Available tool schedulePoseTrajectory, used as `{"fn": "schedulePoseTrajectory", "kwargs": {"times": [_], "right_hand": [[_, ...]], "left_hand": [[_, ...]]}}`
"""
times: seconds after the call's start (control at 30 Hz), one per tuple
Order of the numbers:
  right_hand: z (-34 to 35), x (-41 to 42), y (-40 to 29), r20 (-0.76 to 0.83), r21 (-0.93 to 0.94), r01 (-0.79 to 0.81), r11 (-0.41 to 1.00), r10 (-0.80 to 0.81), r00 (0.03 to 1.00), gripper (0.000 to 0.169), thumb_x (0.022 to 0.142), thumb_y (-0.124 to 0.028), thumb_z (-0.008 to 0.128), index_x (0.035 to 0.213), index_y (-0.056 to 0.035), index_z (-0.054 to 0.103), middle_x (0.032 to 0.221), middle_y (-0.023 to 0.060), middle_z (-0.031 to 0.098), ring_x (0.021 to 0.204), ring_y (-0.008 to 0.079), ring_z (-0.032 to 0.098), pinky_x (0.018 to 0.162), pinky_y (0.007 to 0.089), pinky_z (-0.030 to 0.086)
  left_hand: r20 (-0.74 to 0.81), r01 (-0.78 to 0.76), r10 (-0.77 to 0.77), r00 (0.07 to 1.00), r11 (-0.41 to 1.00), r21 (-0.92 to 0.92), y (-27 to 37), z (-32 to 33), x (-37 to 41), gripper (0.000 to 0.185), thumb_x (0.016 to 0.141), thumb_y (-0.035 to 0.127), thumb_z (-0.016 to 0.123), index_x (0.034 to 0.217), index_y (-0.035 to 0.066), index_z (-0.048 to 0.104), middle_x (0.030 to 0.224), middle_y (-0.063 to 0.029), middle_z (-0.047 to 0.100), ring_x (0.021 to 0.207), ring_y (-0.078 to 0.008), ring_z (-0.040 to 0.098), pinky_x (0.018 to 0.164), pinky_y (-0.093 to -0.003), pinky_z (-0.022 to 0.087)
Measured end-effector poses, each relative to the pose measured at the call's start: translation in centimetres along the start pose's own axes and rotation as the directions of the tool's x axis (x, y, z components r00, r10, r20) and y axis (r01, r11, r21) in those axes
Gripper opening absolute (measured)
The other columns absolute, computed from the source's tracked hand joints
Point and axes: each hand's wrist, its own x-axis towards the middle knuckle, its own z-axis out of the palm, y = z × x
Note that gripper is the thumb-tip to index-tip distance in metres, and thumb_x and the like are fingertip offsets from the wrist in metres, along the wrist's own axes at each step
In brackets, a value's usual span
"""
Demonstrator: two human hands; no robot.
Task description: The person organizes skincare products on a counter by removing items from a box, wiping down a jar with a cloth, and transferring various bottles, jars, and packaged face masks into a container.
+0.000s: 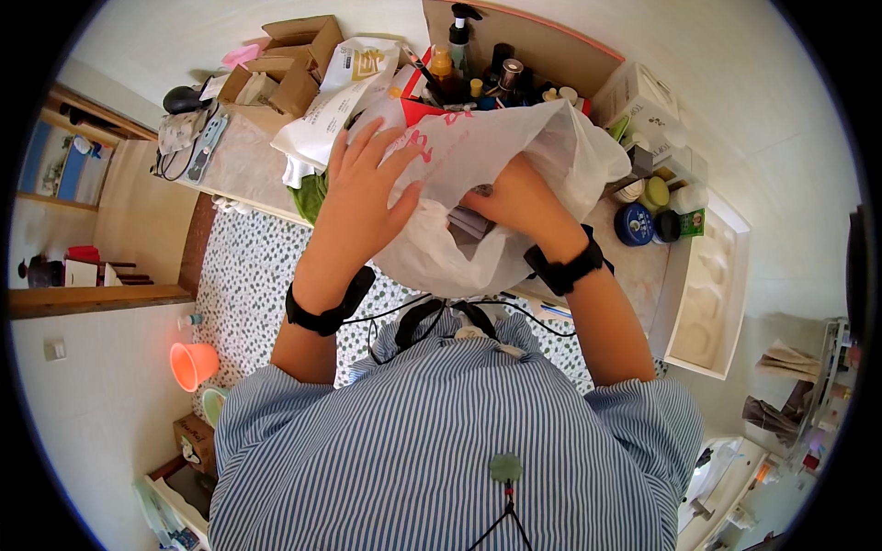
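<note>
A white translucent plastic bag (448,258) with red print lies before me at the table's front edge, its mouth partly open. My right hand (517,200) reaches into the bag's opening, thumb beside a grey folded item (470,222); the bag hides most of its fingers, so its hold is unclear. My left hand (368,182) is spread over the bag's left side, fingers apart, palm down. Left of the bag lie a green cloth (311,198) and a white printed plastic package (327,117).
Behind the bag stand a pump bottle (459,48) and other bottles. Small cardboard boxes (275,89) are at the back left. Jars, one with a blue lid (634,223), and a long white tray (703,303) stand at the right. An orange bucket (194,366) is on the floor, left.
</note>
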Motion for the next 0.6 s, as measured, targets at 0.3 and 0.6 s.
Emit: {"fn": "schedulePoseTrajectory", "kwargs": {"times": [0.3, 0.6], "right_hand": [[1.7, 2.1, 2.9, 0.008, -0.137, -0.101, 0.986, 0.103, 0.995, 0.040, 0.081, -0.022, 0.065, 0.117, -0.0052, 0.063, 0.114, 0.0220, 0.065, 0.106, 0.0382, 0.062, 0.091, 0.0443, 0.050], [2.4, 0.2, 5.2, -0.090, -0.368, -0.296, 0.882, 0.283, 0.955, 0.041, 0.081, -0.027, 0.067, 0.113, -0.0024, 0.062, 0.106, 0.0227, 0.067, 0.097, 0.0379, 0.066, 0.083, 0.0468, 0.053]], "left_hand": [[0.343, -0.180, 0.249, 0.906, 0.958, -0.222, 3.3, 0.5, -0.1, 0.022, 0.090, 0.023, 0.062, 0.096, 0.004, 0.070, 0.129, -0.0114, 0.061, 0.129, -0.0331, 0.048, 0.116, -0.0553, 0.023], [0.021, -0.184, 0.191, 0.981, 0.966, -0.184, 1.7, -0.1, 0.3, 0.013, 0.085, 0.014, 0.065, 0.092, 0.004, 0.067, 0.123, -0.0164, 0.062, 0.131, -0.0374, 0.044, 0.112, -0.0540, 0.027]]}}
